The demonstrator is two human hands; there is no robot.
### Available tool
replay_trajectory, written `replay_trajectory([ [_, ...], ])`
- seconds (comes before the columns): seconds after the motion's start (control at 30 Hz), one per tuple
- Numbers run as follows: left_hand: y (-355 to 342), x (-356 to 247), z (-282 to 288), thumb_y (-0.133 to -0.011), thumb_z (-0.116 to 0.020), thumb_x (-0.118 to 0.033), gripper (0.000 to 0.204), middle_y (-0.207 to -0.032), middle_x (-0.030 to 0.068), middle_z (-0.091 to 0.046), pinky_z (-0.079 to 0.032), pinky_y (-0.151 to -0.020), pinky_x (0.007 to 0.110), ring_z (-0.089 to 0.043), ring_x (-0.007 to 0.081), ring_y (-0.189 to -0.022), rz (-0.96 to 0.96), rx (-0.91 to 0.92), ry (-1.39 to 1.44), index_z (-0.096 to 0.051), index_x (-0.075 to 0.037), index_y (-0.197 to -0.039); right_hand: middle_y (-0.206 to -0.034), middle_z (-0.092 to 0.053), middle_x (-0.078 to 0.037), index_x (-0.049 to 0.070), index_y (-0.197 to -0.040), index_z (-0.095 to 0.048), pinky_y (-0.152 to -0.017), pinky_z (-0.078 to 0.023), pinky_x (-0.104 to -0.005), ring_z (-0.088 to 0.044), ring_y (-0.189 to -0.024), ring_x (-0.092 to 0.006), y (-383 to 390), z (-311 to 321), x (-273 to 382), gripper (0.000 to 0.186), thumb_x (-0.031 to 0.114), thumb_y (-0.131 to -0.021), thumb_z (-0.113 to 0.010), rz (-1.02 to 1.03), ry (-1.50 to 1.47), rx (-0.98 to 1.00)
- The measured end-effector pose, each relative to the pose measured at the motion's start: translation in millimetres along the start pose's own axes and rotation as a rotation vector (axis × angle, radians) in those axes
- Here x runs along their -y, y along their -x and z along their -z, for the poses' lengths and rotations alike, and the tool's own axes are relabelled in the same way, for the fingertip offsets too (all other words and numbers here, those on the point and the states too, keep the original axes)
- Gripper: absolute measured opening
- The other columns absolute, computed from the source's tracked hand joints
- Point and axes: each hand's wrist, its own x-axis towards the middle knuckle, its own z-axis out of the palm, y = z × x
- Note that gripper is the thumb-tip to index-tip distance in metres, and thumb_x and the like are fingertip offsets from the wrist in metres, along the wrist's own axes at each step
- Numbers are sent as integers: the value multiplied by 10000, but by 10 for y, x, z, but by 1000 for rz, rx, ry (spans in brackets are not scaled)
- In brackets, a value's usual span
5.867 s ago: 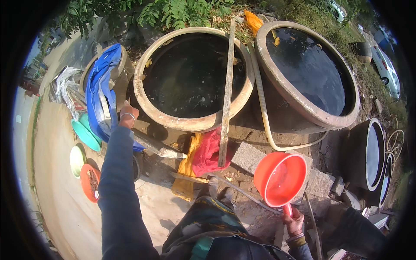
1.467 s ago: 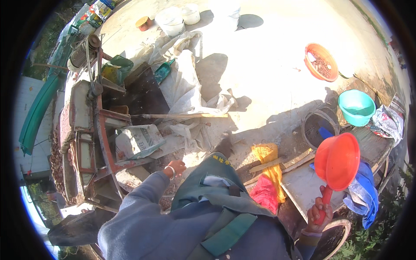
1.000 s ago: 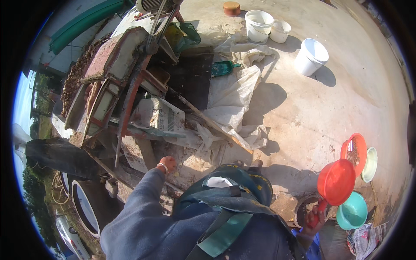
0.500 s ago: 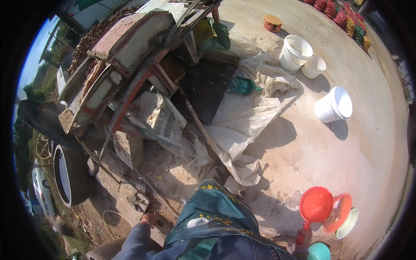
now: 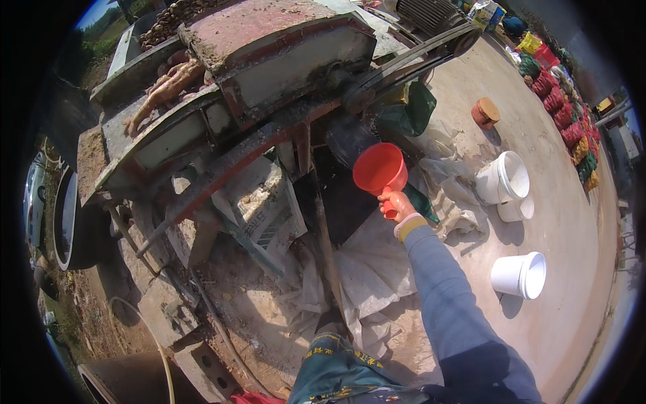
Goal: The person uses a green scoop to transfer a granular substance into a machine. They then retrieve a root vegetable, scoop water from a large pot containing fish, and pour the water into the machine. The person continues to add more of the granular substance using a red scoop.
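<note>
"Wrapped round the handle [image 5: 389, 213]: that's how the right hand [image 5: 402, 206] has the red dipper [image 5: 380, 168], fingers curled tight."

"And where's the dipper?"

"Near the machine's [image 5: 296, 67] right end, seemingly raised off the ground."

"How far along does the work look?"

"Dipper in hand, held out by the machine: that much is done. No scooping or pouring shows, so I'd judge its use not yet begun. Pale brown roots [image 5: 165, 91] lie in the machine's tray, at its left end."

"What can't you make out?"

"Left hand: out of view, so I can't tell its grip. Right of the machine, a green scoop [image 5: 422, 202] is partly covered, and 3 white buckets [image 5: 515, 276] hide their bottoms. Shadow swallows the machine's underside. Whether the dipper's bowl holds a little liquid, I can't say."
</note>
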Motion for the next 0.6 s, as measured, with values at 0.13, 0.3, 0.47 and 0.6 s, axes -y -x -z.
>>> replay_trajectory([
  [0.13,38,151,-193,-875,-545,-123,267,-891,163,-620,-521,-503,401,-653,297,-670,35,5,120,-495,-47,-1126,-639,-549,-32,86,-802,-538,-408,-416,-278,-536,-486,-139,10,-215,78,69,112,-796,-602,-53,31,75],
  [0.3,73,410,-335,-878,-538,-116,257,-874,156,-622,-524,-497,393,-653,290,-661,47,13,215,-498,-47,-1122,-712,-543,-38,88,-991,-519,-407,-413,-283,-520,-499,-139,453,145,-175,212,130,-800,-600,-65,-124,213],
  [0.47,86,628,-346,-881,-532,-109,248,-857,149,-624,-528,-492,385,-653,283,-653,3,13,254,-500,-48,-1119,-725,-523,-49,88,-1154,-484,-390,-397,-291,-502,-482,-147,1098,681,-432,374,116,-797,-590,-64,-259,229],
  [0.6,6,642,-345,-883,-526,-103,240,-843,144,-626,-530,-487,378,-654,277,-646,-59,19,308,-502,-49,-1116,-718,-519,-54,63,-1212,-464,-381,-392,-296,-497,-470,-155,1709,1228,-697,441,111,-791,-585,-28,-359,191],
])
